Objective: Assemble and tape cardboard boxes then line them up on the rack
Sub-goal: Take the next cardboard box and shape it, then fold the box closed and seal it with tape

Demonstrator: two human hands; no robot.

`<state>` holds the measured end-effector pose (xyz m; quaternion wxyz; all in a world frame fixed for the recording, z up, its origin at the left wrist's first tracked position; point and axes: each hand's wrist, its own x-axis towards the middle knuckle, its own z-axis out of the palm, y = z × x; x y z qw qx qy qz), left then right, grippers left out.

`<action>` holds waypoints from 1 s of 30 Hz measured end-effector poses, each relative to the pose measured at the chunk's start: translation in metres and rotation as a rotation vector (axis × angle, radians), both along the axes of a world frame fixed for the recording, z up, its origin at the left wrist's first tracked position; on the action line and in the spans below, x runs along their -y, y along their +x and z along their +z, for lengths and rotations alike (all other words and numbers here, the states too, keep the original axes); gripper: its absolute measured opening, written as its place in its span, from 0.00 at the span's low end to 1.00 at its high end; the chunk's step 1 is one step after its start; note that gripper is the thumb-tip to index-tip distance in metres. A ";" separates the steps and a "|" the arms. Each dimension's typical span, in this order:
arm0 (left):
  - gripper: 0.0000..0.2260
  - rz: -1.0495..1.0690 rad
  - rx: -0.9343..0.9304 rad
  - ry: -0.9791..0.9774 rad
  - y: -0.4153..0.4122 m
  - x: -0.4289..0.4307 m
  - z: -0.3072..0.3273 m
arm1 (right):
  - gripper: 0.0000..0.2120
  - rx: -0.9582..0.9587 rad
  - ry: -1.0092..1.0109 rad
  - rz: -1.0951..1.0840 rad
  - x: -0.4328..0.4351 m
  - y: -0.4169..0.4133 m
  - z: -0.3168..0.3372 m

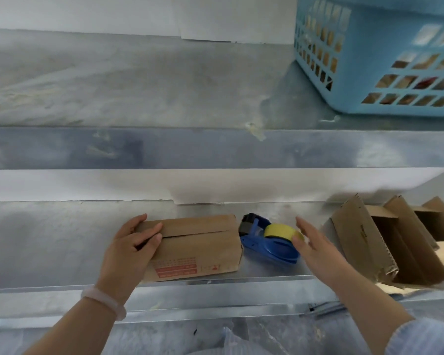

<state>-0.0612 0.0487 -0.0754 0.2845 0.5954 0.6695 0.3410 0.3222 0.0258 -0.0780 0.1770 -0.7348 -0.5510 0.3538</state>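
Note:
A small brown cardboard box (pixel 200 245) with red print lies on the lower metal shelf (pixel 49 239), its top flaps folded together. My left hand (pixel 131 248) rests on the box's left end, fingers curled over the flap seam and holding the flaps down. Right of the box sits a blue tape dispenser (pixel 263 243) with a yellow roll of tape (pixel 280 231). My right hand (pixel 315 248) hovers with straight fingers just beside the roll, at its right edge, holding nothing.
Several unfolded cardboard boxes (pixel 385 239) stand leaning at the shelf's right end. A light blue plastic basket (pixel 369 60) sits on the upper shelf (pixel 139 85) at the right. A white wall backs both shelves.

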 end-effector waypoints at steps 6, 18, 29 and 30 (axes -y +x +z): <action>0.09 0.095 0.033 0.047 0.017 0.010 -0.002 | 0.22 -0.071 0.027 0.062 0.010 -0.002 -0.013; 0.12 0.151 -0.058 0.100 0.051 0.012 -0.009 | 0.20 -0.203 0.183 -0.085 0.025 -0.003 -0.011; 0.21 -0.187 -0.363 0.549 0.130 0.036 0.045 | 0.24 -0.470 0.333 -0.120 0.058 0.019 0.033; 0.23 -0.266 -0.312 0.497 0.146 0.041 0.049 | 0.23 -0.523 0.347 -0.112 0.059 0.019 0.035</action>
